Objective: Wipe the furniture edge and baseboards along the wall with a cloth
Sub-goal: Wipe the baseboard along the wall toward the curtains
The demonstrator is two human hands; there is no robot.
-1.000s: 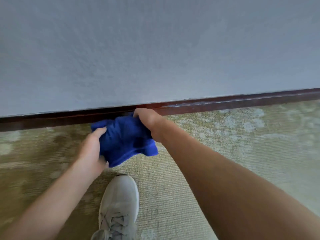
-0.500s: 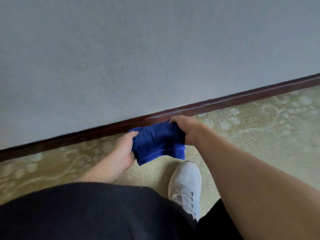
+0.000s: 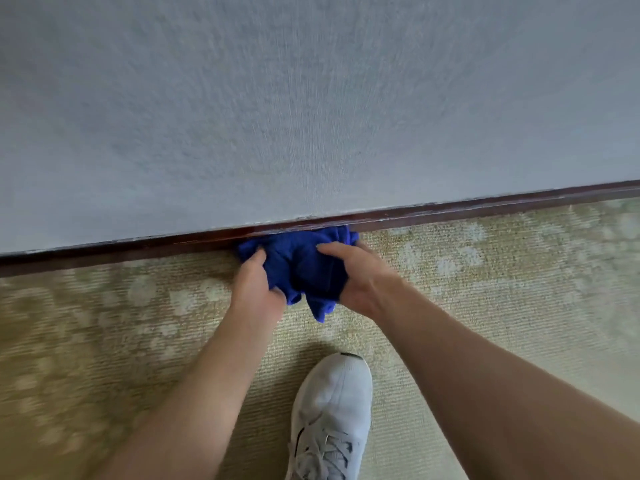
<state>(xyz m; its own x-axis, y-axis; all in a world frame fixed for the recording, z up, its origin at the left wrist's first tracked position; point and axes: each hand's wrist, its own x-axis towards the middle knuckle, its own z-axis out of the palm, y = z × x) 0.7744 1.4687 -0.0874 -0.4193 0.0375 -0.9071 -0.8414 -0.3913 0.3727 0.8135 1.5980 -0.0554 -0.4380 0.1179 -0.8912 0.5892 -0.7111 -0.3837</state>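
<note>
A bunched blue cloth [image 3: 300, 262] lies against the dark brown baseboard [image 3: 485, 207] that runs along the foot of the pale wall [image 3: 311, 98]. My left hand [image 3: 257, 289] grips the cloth's left side with its thumb on top. My right hand [image 3: 360, 275] grips the right side, fingers curled over the fabric. The cloth's far edge touches the baseboard and hides a short stretch of it. A corner of cloth hangs down between my wrists.
Patterned beige-green carpet [image 3: 502, 271] covers the floor up to the baseboard. My white sneaker [image 3: 332, 410] stands on the carpet just behind my hands, between my forearms.
Both hands have pushed the cloth from a little off the wall up against the baseboard. The view has swung; the dark clothing that filled the bottom is gone from sight.
</note>
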